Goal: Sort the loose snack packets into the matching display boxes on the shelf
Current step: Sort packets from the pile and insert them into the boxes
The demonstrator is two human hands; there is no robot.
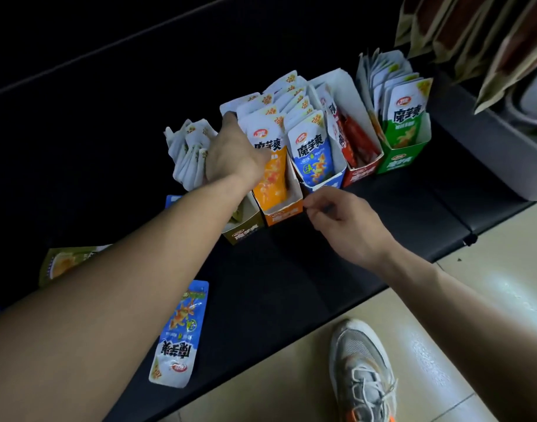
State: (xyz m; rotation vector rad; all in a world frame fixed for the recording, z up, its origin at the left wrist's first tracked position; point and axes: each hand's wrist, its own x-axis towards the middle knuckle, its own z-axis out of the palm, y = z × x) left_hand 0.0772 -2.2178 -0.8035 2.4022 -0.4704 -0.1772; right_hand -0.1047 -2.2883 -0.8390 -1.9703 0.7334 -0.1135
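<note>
From the head view, five display boxes stand in a row on the black shelf (291, 284), running from near left to far right: an olive box (244, 231), an orange box (284, 214), a blue box (325, 181), a red box (361, 173) and a green box (396, 159). Each holds upright packets.

The left hand (235, 153) reaches in over the olive and orange boxes with its back to the camera. The thumb lies against the front orange packet (273, 178), and the fingers disappear among the white packet tops, so I cannot tell whether they hold anything.

The right hand (343, 222) sits just right of the orange box with its fingers curled. Its thumb and forefinger are drawn together at the box's near right corner; whether cardboard is caught between them cannot be told.

A loose blue packet (182, 330) lies flat on the shelf, near and to the left, beside the left forearm. A loose olive packet (65, 263) lies further left, partly under that forearm.

A grey sneaker (361, 370) stands on the pale tiled floor (474, 300). Brown bags (474, 32) hang at the far right.
</note>
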